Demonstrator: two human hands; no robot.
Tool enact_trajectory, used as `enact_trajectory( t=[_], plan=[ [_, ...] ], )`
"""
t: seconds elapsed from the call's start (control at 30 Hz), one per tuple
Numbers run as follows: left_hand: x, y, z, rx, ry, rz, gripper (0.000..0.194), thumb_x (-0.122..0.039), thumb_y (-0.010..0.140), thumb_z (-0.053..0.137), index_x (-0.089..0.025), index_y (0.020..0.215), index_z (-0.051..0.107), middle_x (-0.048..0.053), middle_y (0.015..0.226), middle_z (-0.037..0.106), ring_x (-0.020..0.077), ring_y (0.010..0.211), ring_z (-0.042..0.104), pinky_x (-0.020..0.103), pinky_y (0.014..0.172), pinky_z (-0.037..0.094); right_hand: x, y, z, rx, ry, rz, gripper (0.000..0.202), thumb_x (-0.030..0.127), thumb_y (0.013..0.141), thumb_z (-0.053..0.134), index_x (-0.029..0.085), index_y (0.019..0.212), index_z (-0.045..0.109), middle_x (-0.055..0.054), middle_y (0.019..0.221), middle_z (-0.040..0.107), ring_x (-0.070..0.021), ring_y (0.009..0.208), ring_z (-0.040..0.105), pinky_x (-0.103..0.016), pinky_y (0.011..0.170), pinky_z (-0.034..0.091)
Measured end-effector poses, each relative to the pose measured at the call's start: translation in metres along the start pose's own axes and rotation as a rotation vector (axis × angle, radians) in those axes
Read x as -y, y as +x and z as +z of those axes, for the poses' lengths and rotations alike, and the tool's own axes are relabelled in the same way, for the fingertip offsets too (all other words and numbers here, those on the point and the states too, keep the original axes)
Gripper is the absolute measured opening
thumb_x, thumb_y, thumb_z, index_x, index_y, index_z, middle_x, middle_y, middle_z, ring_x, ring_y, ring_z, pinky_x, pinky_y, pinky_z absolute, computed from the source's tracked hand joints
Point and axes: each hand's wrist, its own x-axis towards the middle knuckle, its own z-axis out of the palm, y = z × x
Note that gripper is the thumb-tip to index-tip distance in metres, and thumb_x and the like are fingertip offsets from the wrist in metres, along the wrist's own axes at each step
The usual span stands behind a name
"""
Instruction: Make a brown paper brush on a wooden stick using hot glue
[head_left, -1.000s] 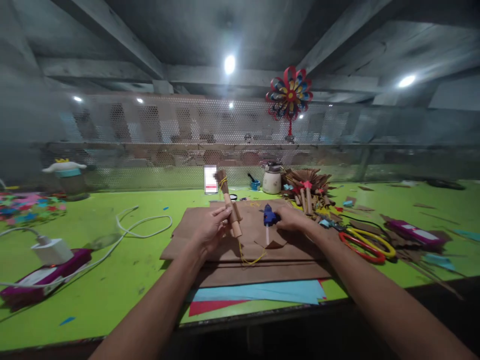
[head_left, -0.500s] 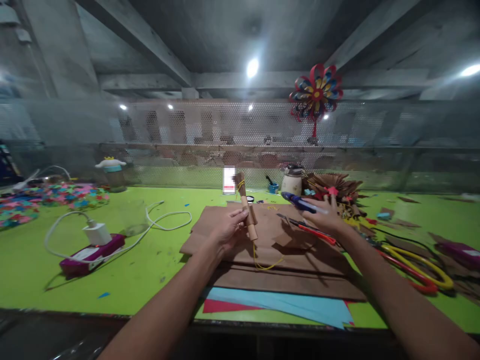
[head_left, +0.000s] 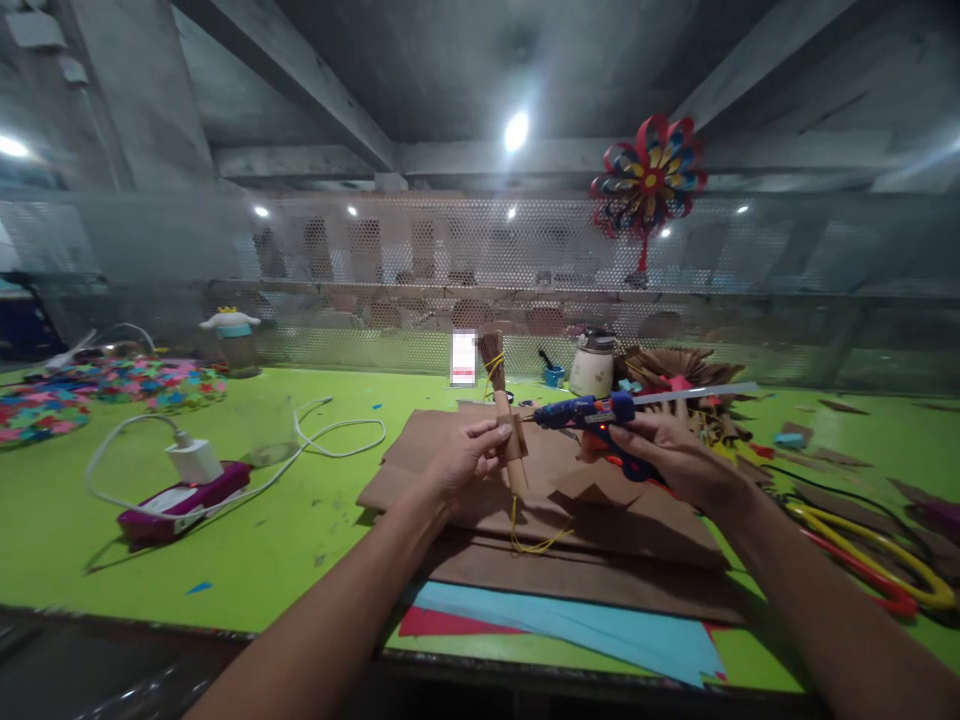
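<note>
green desk (head_left: 315, 480), with glue gun (head_left: 581, 412) and paper roll (head_left: 503, 402) held inward of its near edge.
a brown paper stack (head_left: 622, 562) lies by the middle of that edge, probably as a work surface. the right grip (head_left: 661, 445) is closed round the glue gun, keeping it roughly level, apparently to aim it at the roll's side; contact cannot be told. the left grip (head_left: 476, 452) pinches the paper roll slightly tilted, probably to steady it; yellow string (head_left: 532, 551) trails below.

The right hand (head_left: 670, 448) partly hides the glue gun (head_left: 574, 412), and the small white screen (head_left: 462, 356) is blurred.
</note>
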Motion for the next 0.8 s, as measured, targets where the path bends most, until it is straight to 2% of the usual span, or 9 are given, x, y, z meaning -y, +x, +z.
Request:
enact_trajectory(
  t=[0.1,0.3,0.5,0.67,0.8],
  plan=[
    [-0.001,-0.002,0.002,0.003,-0.019,0.007,0.012,-0.008,0.071,0.065,-0.011,0.082,0.068,0.007,0.080,0.069,0.0104,0.070,0.062,0.022,0.072,0.050,-0.001,0.000,0.001,-0.013,0.002,-0.009,0.036,0.047,0.082,0.051,0.014,0.089,0.065,-0.010,0.084,0.067,-0.0196,0.079,0.061,-0.026,0.061,0.045],
    [-0.001,-0.002,0.002,0.057,-0.045,0.006,0.015,-0.010,0.070,0.067,-0.012,0.084,0.068,0.006,0.082,0.069,0.0102,0.068,0.062,0.019,0.064,0.049,0.002,0.000,0.002,-0.021,-0.029,-0.022,0.036,0.046,0.083,0.050,0.013,0.087,0.064,-0.010,0.083,0.065,-0.0208,0.082,0.059,-0.028,0.063,0.046],
    [0.001,-0.001,0.000,0.075,-0.033,0.008,0.014,-0.013,0.071,0.066,-0.013,0.085,0.067,0.004,0.080,0.068,0.0078,0.066,0.061,0.016,0.059,0.047,0.002,0.000,0.002,-0.019,-0.057,-0.026,0.034,0.045,0.085,0.047,0.014,0.086,0.063,-0.009,0.084,0.064,-0.0181,0.078,0.057,-0.025,0.058,0.043],
    [-0.001,-0.003,0.002,0.118,-0.083,0.003,0.013,-0.010,0.072,0.064,-0.011,0.085,0.067,0.004,0.078,0.067,0.0086,0.067,0.061,0.018,0.066,0.048,0.007,-0.002,0.001,-0.006,-0.096,-0.039,0.036,0.046,0.084,0.047,0.014,0.082,0.064,-0.009,0.082,0.064,-0.0181,0.077,0.056,-0.024,0.056,0.041],
    [-0.005,-0.006,0.005,0.110,-0.071,0.010,0.012,-0.009,0.074,0.061,-0.010,0.084,0.066,0.005,0.075,0.067,0.0091,0.064,0.061,0.019,0.063,0.049,0.010,-0.003,0.002,0.005,-0.108,-0.022,0.036,0.046,0.083,0.048,0.014,0.082,0.065,-0.008,0.079,0.064,-0.0170,0.071,0.056,-0.023,0.051,0.039]
  ],
)
